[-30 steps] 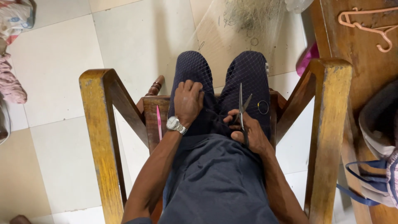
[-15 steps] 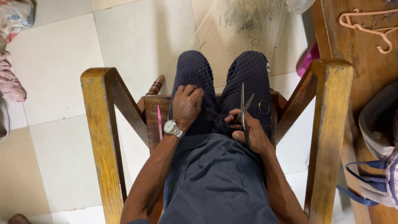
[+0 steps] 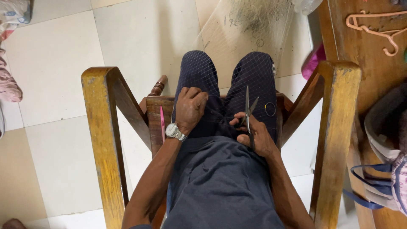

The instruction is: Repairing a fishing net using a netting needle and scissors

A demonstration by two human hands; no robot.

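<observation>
I sit in a wooden armchair (image 3: 99, 127) with a fine mesh net (image 3: 250, 38) spread over my dark-trousered knees and out onto the floor. My left hand (image 3: 190, 108), with a metal wristwatch, is a fist on my left thigh, gripping the net. My right hand (image 3: 254, 135) holds a pair of metal scissors (image 3: 247, 111), blades slightly apart and pointing away from me over my right thigh. A thin thread of net runs taut between the two hands.
A pink stick-like tool (image 3: 162, 124) lies on the seat by my left thigh. A small ring (image 3: 270, 109) rests on my right thigh. To the right, a wooden table (image 3: 369, 55) carries a pink hanger (image 3: 373, 29); bags (image 3: 381, 169) sit below. Clothes (image 3: 8, 80) lie at left.
Almost nothing differs; both hands stay on my thighs with the net and scissors, the view shifting only slightly.
</observation>
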